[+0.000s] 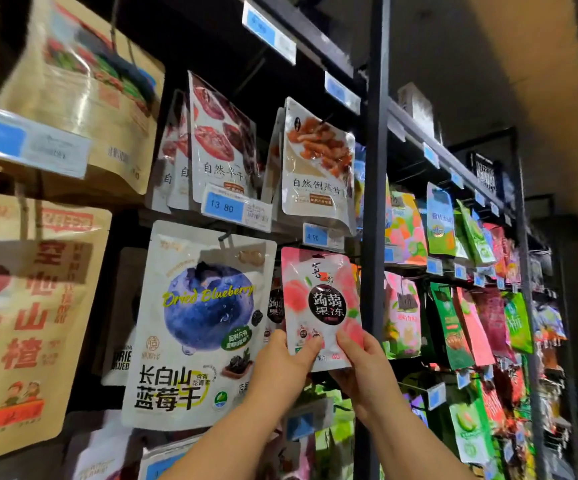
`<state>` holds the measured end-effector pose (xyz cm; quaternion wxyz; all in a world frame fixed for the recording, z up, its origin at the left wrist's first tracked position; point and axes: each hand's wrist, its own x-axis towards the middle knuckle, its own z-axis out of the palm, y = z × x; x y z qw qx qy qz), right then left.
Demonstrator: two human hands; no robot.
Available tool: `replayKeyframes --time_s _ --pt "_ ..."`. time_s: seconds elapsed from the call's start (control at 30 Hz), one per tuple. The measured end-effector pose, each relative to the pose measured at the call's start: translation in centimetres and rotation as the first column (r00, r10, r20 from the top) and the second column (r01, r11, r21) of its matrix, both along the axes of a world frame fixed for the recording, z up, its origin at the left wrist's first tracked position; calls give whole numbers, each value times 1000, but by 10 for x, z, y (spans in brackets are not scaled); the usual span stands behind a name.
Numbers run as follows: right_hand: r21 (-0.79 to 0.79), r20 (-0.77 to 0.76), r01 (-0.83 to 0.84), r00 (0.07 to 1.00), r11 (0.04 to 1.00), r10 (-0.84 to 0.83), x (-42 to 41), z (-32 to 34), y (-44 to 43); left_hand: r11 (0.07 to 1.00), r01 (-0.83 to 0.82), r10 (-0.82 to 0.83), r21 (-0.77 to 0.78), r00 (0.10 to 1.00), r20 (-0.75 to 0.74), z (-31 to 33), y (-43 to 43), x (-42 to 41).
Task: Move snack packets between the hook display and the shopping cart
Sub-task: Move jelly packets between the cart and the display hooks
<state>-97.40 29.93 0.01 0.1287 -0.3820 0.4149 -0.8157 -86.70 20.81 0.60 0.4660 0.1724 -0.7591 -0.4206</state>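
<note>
A pink peach jelly packet (pixel 320 299) with a black round label hangs upright at the hook display, its top edge at a hook just under a blue price tag. My left hand (pixel 280 365) pinches its lower left corner, thumb on the front. My right hand (pixel 363 368) grips its lower right corner from below. More packets of the same kind (pixel 275 306) hang behind it. The shopping cart is out of view.
A large dried blueberry pouch (pixel 197 323) hangs just left of the pink packet. Dried fruit packets (pixel 318 161) hang above. A dark steel upright post (pixel 377 168) stands right beside it. Colourful candy bags (pixel 453 306) fill the hooks to the right; brown paper pouches (pixel 27 306) hang at far left.
</note>
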Motion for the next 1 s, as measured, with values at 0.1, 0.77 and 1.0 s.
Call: replayKeyframes --time_s 0.1,0.77,1.0 --pt "22 -7 17 1000 1000 -17 -4 4 -2 1000 -23 24 -11 1000 9 4 0 -2" --pt "222 -15 77 997 972 -75 -35 8 -41 896 154 -96 417 983 -157 3 -13 -29" --pt "285 42 132 988 949 -149 -35 -2 -62 565 318 -84 761 940 -331 2 -13 -37"
